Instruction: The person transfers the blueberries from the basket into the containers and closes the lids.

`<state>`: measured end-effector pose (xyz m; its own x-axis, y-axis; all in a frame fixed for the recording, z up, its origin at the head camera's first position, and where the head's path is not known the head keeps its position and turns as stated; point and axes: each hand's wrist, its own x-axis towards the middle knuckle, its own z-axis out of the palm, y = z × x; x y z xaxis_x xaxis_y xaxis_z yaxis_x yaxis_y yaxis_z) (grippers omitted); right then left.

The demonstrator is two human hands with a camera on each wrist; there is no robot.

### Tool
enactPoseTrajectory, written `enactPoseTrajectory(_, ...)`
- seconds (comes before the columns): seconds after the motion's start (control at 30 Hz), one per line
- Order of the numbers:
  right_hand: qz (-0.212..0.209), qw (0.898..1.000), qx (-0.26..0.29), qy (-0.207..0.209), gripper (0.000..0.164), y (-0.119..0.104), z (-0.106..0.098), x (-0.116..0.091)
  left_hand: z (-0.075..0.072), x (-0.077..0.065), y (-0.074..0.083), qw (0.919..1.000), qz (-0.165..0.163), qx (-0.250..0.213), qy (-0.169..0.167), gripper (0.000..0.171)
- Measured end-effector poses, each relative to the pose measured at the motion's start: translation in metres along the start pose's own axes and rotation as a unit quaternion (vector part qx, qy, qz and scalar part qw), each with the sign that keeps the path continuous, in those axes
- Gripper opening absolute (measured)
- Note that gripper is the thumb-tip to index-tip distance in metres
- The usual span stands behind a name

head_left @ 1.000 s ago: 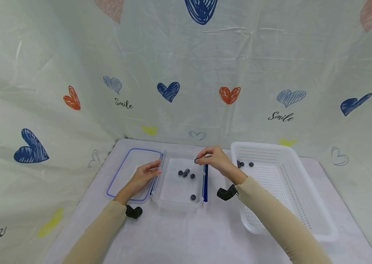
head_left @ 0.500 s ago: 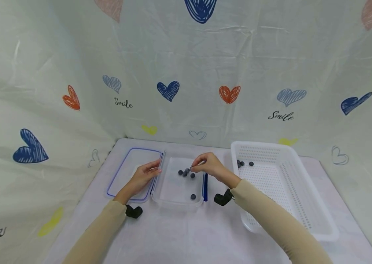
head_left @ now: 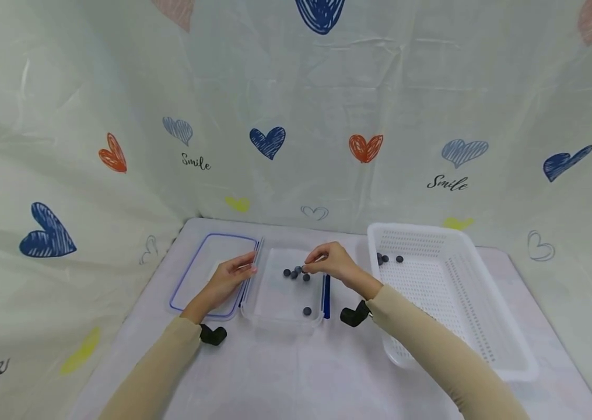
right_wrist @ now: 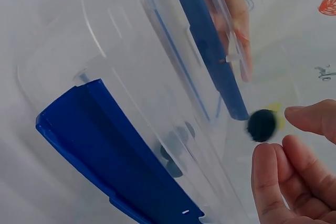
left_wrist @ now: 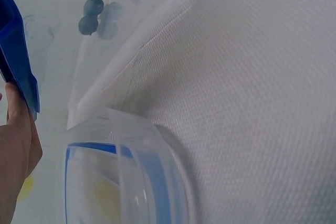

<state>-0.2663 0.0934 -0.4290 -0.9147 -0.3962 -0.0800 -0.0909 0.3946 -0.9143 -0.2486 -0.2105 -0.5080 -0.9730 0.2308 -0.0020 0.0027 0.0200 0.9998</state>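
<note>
A clear plastic food container (head_left: 275, 297) with blue side latches stands mid-table, several blueberries (head_left: 287, 273) inside. My left hand (head_left: 224, 283) rests straight fingers against its left side; in the left wrist view fingertips touch the blue latch (left_wrist: 18, 56). My right hand (head_left: 335, 263) is over the container's back right part, fingers bent downward. In the right wrist view a blurred blueberry (right_wrist: 261, 125) is right at the fingertips, with a small gap to the thumb. The other blue latch (right_wrist: 110, 150) hangs in front of that hand.
A clear lid (head_left: 201, 274) with a blue seal lies left of the container, partly behind the left hand. At right stands a white perforated basket (head_left: 463, 309) holding several blueberries (head_left: 399, 259) near its back left corner. A heart-printed curtain (head_left: 316, 87) closes the back.
My right hand has moved left and down, from the container's right rim to over the berries inside, its thumb now slightly apart from the blueberry. My left hand has stayed in place.
</note>
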Motion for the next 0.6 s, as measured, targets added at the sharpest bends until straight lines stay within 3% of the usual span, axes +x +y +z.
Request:
enactPoseTrajectory(0.3,-0.008,1.000,-0.010,0.023,0.013,0.000,-0.011,-0.003,0.002,-0.001,-0.001,1.0000,-0.002,-0.007,-0.005,0.058)
enactPoseTrajectory(0.6,-0.007,0.998,0.028,0.049,0.019,-0.001,-0.032,-0.005,0.000,0.001,-0.001,1.0000,0.006,-0.005,-0.001,0.057)
